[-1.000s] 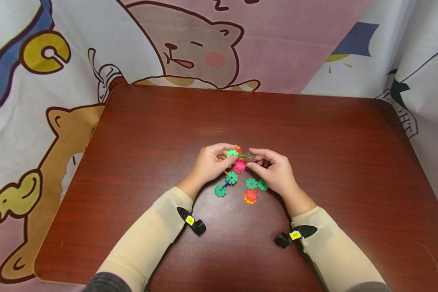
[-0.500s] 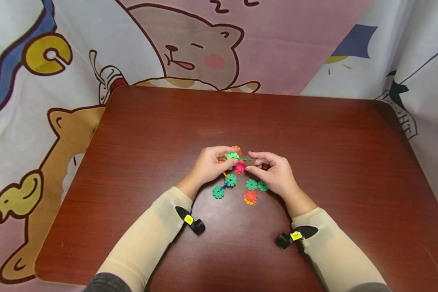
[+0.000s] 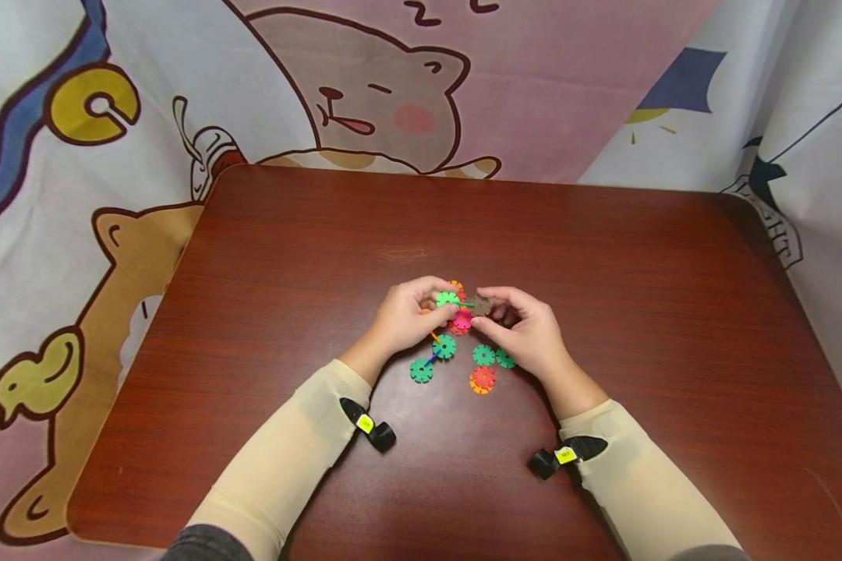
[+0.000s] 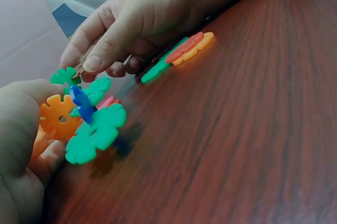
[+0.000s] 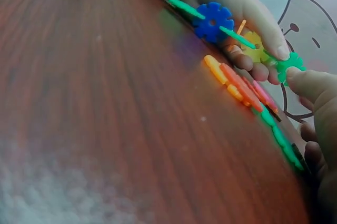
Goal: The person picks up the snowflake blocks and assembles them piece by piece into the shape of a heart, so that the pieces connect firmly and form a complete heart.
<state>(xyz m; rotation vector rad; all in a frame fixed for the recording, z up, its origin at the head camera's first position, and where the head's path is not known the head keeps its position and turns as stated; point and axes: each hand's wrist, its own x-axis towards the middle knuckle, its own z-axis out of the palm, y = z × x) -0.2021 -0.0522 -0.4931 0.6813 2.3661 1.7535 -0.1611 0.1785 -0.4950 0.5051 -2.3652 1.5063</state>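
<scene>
My left hand (image 3: 407,315) pinches a chain of interlocked snowflake discs. A light green disc (image 3: 447,299) shows at its fingertips, and an orange disc (image 4: 51,113), a blue disc (image 4: 81,104) and green discs (image 3: 444,347) hang from it, tilted at different angles. Between thumb and fingers my right hand (image 3: 529,327) pinches a brown snowflake disc (image 3: 480,305). This brown disc meets the edge of a green disc (image 3: 465,305) on the chain; whether their slots are joined, I cannot tell. The left palm partly hides the orange discs.
Loose discs lie on the brown table (image 3: 309,257) under and between the hands: pink ones (image 3: 461,320), green ones (image 3: 483,355) and a red disc (image 3: 484,377) overlapping an orange one. A printed cloth (image 3: 533,93) hangs behind the table.
Both hands stay nearly in place, with small shifts. The brown disc turns slightly in the right fingers, and the hanging chain sways a little left, then slightly back.
</scene>
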